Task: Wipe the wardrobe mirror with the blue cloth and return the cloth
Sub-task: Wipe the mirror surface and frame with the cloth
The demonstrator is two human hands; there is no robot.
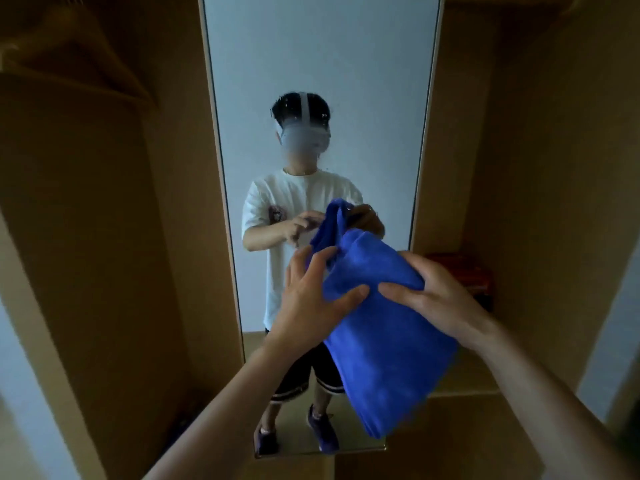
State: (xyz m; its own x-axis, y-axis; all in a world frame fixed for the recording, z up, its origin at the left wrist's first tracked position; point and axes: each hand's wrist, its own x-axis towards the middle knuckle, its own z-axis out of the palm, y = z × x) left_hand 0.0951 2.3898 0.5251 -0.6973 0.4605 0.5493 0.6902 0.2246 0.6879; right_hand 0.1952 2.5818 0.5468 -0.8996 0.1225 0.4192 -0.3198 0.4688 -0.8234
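Head view, person facing the wardrobe mirror [311,64], which fills the frame from 12 o'clock down to centre. The blue cloth [384,341] is folded into a thick hanging bundle at about 5 o'clock of frame centre. It is held in the air in front of the glass, apparently clear of it. The right hand [436,299] sits at the cloth's 2 o'clock, fingers wrapped over the top fold and thumb laid across the front: a firm hold that carries the weight. The left hand [311,296] is at the cloth's 10 o'clock, fingers spread wide, with the thumb tip resting on the front face and the fingertips at the upper edge. It touches rather than clasps. Pale specks show on the glass at 12 o'clock of the cloth. A red object [460,271] sits in the wardrobe at 3 o'clock. Judgement: the cloth is being readied and wiping has not begun. The next move calls for a flat pad in one hand, pressed to the glass, starting high.
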